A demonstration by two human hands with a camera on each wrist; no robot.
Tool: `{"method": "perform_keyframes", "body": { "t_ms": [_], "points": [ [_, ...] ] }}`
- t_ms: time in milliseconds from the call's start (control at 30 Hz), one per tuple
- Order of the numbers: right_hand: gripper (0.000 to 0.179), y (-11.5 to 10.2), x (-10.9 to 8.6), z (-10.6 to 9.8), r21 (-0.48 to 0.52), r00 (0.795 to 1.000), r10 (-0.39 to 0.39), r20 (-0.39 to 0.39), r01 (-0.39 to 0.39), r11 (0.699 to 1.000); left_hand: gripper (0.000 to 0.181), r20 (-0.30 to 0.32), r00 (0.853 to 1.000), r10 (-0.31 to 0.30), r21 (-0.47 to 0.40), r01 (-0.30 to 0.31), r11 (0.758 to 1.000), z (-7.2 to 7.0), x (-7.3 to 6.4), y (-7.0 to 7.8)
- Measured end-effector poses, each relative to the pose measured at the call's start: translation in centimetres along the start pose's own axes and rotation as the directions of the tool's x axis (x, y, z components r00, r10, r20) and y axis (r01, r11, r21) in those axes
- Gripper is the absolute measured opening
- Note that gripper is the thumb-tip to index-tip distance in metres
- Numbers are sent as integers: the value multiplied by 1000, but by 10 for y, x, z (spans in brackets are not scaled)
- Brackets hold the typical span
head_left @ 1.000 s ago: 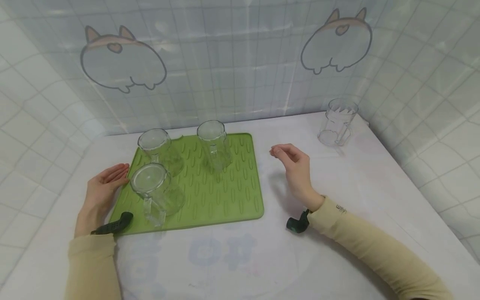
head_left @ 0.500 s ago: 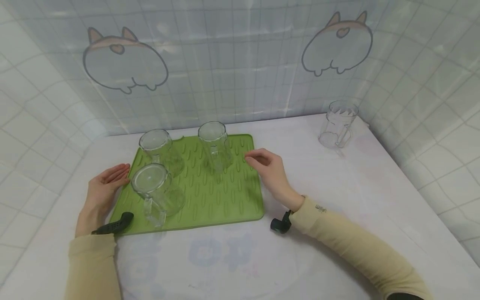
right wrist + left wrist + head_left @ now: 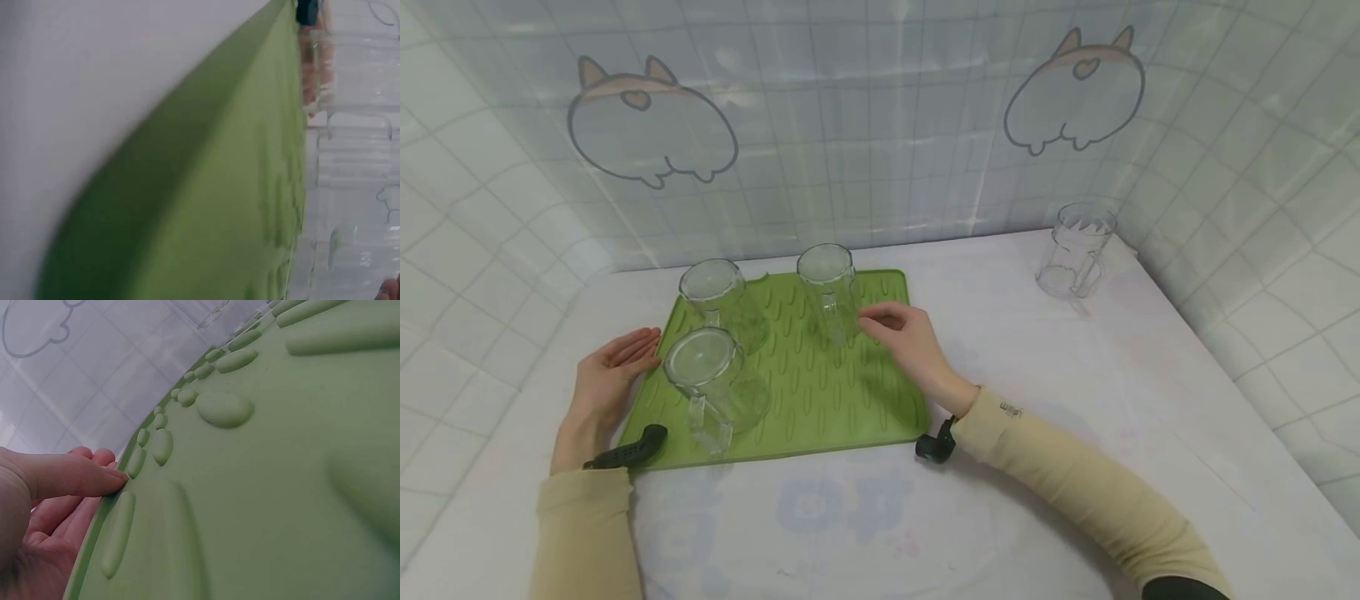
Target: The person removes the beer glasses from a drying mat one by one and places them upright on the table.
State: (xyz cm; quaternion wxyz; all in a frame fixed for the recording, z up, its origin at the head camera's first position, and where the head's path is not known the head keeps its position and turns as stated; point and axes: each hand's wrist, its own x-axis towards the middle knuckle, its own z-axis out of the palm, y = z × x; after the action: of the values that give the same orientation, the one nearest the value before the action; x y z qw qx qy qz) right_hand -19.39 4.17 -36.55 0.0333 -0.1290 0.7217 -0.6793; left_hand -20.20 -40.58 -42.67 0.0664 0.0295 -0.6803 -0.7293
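Note:
A green ribbed silicone drying mat [image 3: 820,392] lies on the white table, bearing three clear glass mugs. At its left edge rests my left hand [image 3: 601,375]; the left wrist view shows the thumb [image 3: 103,480] touching the raised rim and the loosely bent fingers outside it. My right hand [image 3: 917,346] hovers over the mat's right side, thumb and fingers loosely bent, fingertips close beside the back-right mug [image 3: 826,265]. Two more mugs stand on the left: one at the back [image 3: 713,283], one in front [image 3: 702,357]. Fingertips of the right hand show at the right wrist view's corner.
Another clear glass mug [image 3: 1082,242] stands off the mat at the table's back right corner. Tiled-pattern sheeting [image 3: 880,167] with cartoon animal drawings encloses the back and sides. Each wrist carries a black camera, such as the one [image 3: 936,446] on the right.
My right hand has moved left from above the bare table to over the mat, beside the back-right mug. The left hand and the mugs have stayed in place.

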Motion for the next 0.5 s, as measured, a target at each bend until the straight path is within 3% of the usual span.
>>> {"method": "perform_keyframes", "body": {
  "t_ms": [500],
  "points": [
    [29,-7,17,25,-15,998,58,0,-58,998,61,5,1000,-6,2,6,1000,-1,4,2]
  ]
}}
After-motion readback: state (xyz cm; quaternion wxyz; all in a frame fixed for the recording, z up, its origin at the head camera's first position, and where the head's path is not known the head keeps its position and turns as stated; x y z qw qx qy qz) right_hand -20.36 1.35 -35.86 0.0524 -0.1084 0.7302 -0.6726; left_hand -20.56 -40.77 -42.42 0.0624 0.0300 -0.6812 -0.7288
